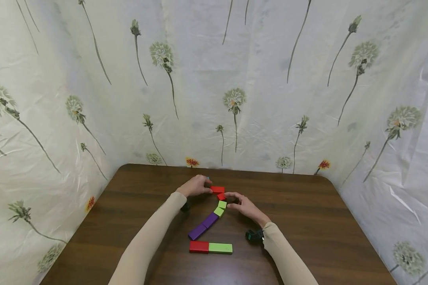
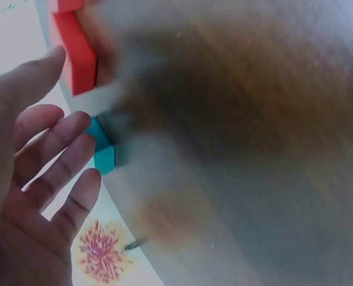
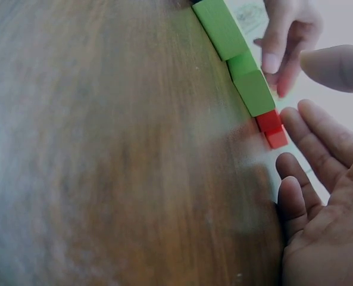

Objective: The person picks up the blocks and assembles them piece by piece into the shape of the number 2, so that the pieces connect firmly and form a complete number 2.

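Observation:
A curving line of blocks lies on the table. At its far end my left hand (image 1: 196,186) reaches over a teal block (image 2: 104,154), fingers loosely bent and overlapping it in the left wrist view. The thumb of that hand is beside a long red block (image 1: 217,190). My right hand (image 1: 245,206) is held to the right of the line, thumb and fingers apart, fingertips right at a small red block (image 1: 221,196). Two green blocks (image 1: 219,212) and two purple blocks (image 1: 210,220) continue the line toward me.
Closer to me, a red block (image 1: 199,247) and a light green block (image 1: 220,248) lie end to end. The brown wooden table (image 1: 299,221) has its far edge against a curtain (image 1: 264,118) with dandelion prints. A dark wrist strap (image 1: 255,235) is on the right wrist.

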Demonstrator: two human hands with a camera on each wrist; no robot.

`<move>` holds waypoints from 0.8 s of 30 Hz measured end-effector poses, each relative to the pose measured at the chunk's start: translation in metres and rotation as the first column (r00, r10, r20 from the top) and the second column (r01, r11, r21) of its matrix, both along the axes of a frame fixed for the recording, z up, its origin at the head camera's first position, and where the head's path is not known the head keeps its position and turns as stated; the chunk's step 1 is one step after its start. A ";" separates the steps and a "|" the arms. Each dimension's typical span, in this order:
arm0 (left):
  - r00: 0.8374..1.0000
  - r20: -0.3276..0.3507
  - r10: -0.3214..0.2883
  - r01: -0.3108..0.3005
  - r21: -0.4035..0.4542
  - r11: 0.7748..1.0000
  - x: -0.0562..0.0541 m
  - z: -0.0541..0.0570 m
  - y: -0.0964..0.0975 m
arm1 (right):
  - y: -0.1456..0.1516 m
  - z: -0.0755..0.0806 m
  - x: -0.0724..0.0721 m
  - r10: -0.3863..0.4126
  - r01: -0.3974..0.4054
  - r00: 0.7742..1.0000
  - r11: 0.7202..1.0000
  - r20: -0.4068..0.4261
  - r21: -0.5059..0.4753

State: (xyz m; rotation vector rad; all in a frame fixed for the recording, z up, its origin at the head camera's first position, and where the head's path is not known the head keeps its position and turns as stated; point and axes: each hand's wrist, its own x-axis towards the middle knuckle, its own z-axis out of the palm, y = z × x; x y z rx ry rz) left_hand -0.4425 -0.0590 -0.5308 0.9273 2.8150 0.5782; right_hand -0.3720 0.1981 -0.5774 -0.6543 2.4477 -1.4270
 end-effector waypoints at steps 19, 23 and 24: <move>0.959 -0.135 0.250 -0.241 0.079 0.967 -0.008 0.005 -0.018 | 0.000 -0.005 -0.002 -0.016 0.016 0.999 1.000 -0.047 0.004; 0.955 -0.147 0.256 -0.257 0.012 0.966 -0.008 -0.001 -0.019 | -0.002 0.004 0.006 -0.014 0.014 0.999 1.000 -0.044 0.003; 0.956 -0.144 0.255 -0.259 -0.005 0.966 -0.008 -0.002 -0.020 | -0.003 0.008 0.008 -0.009 0.009 0.999 1.000 -0.041 0.000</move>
